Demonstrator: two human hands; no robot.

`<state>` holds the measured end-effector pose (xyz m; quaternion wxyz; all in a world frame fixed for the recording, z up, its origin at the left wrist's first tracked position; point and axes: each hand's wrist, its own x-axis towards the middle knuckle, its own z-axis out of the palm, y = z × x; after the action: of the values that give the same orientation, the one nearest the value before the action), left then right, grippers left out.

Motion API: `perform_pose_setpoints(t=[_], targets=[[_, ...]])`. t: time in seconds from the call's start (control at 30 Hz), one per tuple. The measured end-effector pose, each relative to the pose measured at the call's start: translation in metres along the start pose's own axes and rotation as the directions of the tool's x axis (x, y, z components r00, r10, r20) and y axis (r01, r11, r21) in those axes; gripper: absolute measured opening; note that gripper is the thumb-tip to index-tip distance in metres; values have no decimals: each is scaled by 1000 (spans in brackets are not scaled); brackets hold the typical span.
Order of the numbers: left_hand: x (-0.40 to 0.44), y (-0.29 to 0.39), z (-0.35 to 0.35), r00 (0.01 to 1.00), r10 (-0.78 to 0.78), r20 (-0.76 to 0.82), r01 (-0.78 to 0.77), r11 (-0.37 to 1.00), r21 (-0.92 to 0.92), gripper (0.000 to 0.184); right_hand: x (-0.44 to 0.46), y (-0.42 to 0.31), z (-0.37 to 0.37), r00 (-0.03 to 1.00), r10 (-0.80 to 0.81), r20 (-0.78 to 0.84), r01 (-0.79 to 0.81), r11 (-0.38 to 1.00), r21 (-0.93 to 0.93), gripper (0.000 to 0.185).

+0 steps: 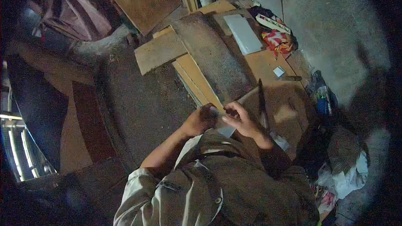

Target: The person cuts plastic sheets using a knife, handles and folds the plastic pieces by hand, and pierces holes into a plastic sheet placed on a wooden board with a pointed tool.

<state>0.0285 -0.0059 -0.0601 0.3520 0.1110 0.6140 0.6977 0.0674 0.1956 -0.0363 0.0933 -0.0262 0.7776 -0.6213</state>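
Pale piece (226, 131): between left hand (201, 121) and right hand (243, 121), on the lap side of the wooden strip (196, 77).
Left grip: curled; contents indiscernible.
Right grip: narrow, thumb near fingers; cannot tell if holding.

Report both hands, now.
Left hand: fingers curled; whether they close on anything cannot be told.
Right hand: fingers bent, partly open; too dim to tell whether it holds anything.

Seen from above, a person's left hand (202, 121) and right hand (245, 123) come close together near the end of a long wooden strip (197, 80); a pale piece (226, 132) (too dim to identify) shows beside them.
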Motion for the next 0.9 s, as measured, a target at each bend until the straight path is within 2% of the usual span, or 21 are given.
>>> perform_pose_setpoints(t=[0.03, 0.07, 0.1, 0.13, 0.17, 0.2, 0.27, 0.3, 0.33, 0.37, 0.4, 0.43, 0.47, 0.5, 0.53, 0.57, 0.63, 0.7, 0.73, 0.87, 0.9], targets=[[1, -1, -1, 996, 48, 82, -56, 993, 107, 36, 0, -6, -2, 993, 28, 114, -16, 995, -103, 23], [4, -2, 0, 995, 50, 83, -58, 993, 107, 36, 0, -5, -2, 996, -5, 88, 15, 993, -114, 27], [6, -3, 1, 989, 133, 65, -141, 981, 136, 34, 0, 5, 0, 996, -6, 88, 16, 993, -117, 27], [8, -1, 1, 975, 217, 48, -222, 961, 167, 32, 1, 20, 3, 999, -22, 25, 26, 982, -188, 26], [9, 2, 1, 974, 221, 45, -225, 960, 166, 32, 1, 30, 4, 998, -43, -35, 32, 965, -259, 25], [9, 11, 1, 972, 228, -52, -217, 963, 162, 30, 2, 28, 4, 998, -45, -33, 34, 965, -261, 25], [1, 28, 7, 960, 179, -215, -164, 983, 87, 18, 3, 24, 8, 982, 26, -185, -41, 996, -80, 23], [-1, 27, 10, 960, 178, -217, -163, 983, 84, 18, 2, 30, 15, 983, 28, -183, -43, 996, -81, 23], [-2, 25, 15, 955, 129, -267, -106, 989, 101, 16, 3, 40, 27, 926, -137, -353, 104, 988, -111, 22], [-2, 23, 21, 945, 83, -318, -48, 992, 117, 14, 2, 47, 33, 813, -293, -504, 242, 956, -165, 22], [1, 15, 30, 925, 190, -328, -185, 982, 45, 15, 1, 41, 31, 815, -292, -501, 241, 956, -166, 22], [0, 9, 30, 925, 189, -331, -185, 982, 42, 15, -1, 29, 29, 911, -76, -406, 93, 995, 22, 24], [0, 4, 29, 928, 162, -336, -147, 987, 72, 17, -2, 23, 27, 955, 132, -265, -84, 979, 187, 26], [0, 1, 29, 930, 136, -343, -107, 989, 101, 20, -2, 27, 30, 956, 133, -262, -86, 979, 184, 26], [1, 0, 28, 908, 217, -357, -143, 964, 223, 17, -2, 34, 36, 952, 64, -299, -16, 987, 162, 28], [-1, -1, 29, 908, 216, -360, -143, 965, 220, 17, -2, 37, 42, 942, -6, -335, 55, 989, 137, 31], [-8, 19, 38, 911, 253, -326, -178, 953, 244, 19, -5, 15, 45, 954, 19, -301, 25, 990, 139, 33], [-7, 16, 40, 912, 230, -339, -182, 969, 166, 20, -8, 19, 49, 930, -215, -300, 148, 962, -230, 39], [-7, 15, 40, 915, 206, -348, -186, 978, 89, 21, -9, 15, 50, 958, 78, -277, -11, 971, 237, 45], [-5, 0, 35, 938, 141, -316, -140, 990, 25, 28, -5, 12, 44, 957, -2, -291, 26, 997, 78, 30], [-4, -1, 33, 939, 100, -328, -91, 995, 42, 29, -5, 19, 42, 970, 56, -239, 3, 971, 240, 31]])
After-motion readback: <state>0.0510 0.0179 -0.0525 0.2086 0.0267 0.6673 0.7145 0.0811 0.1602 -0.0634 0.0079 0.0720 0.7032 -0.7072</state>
